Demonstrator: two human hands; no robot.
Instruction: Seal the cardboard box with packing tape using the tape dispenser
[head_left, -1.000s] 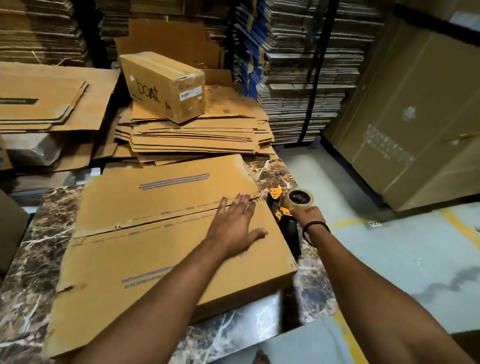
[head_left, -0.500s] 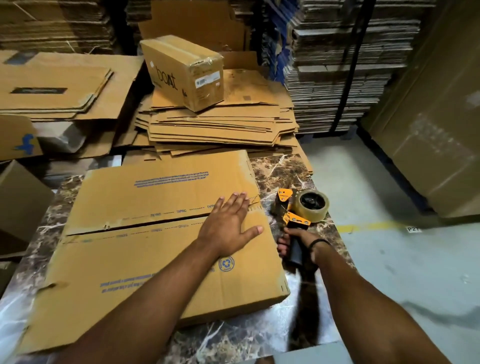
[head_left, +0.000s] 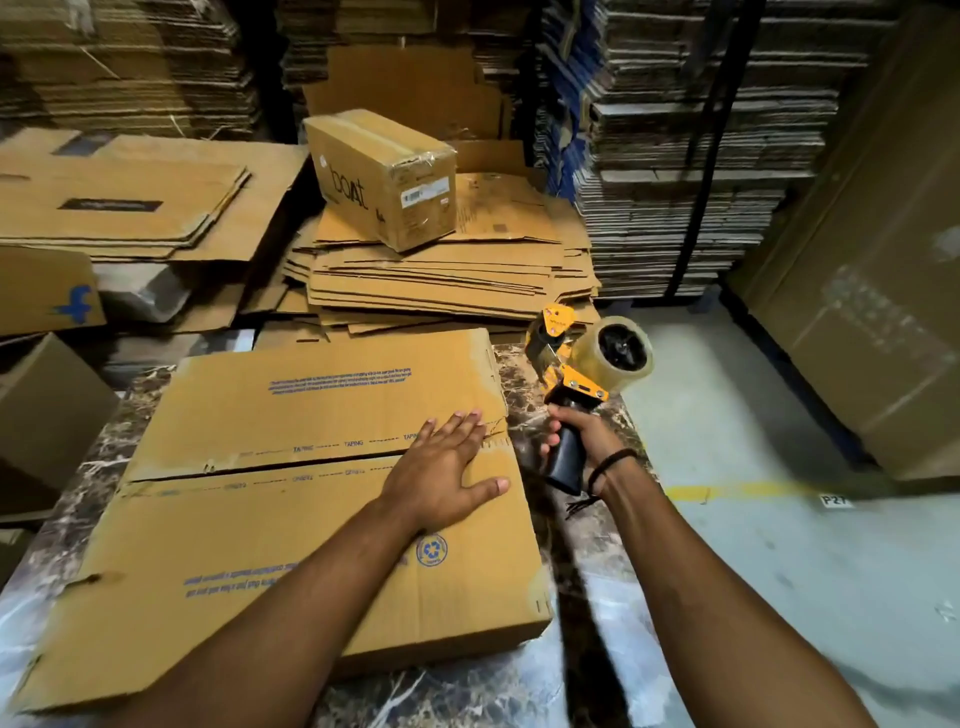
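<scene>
A wide brown cardboard box lies on the marble table, its two top flaps meeting along a seam printed TAPING. My left hand rests flat on the flaps at the seam's right end, fingers straight. My right hand grips the black handle of the orange tape dispenser, held upright just off the box's right edge. Its roll of clear tape faces right. The dispenser is not touching the box.
The marble table ends just right of the box, with grey floor beyond. A small taped box marked boAt sits on a pile of flattened cartons behind. Stacked cardboard sheets and large cartons line the back and right.
My right hand has lifted the tape dispenser from the table beside the box and holds it higher, upright. My left hand stays pressed on the flaps.
</scene>
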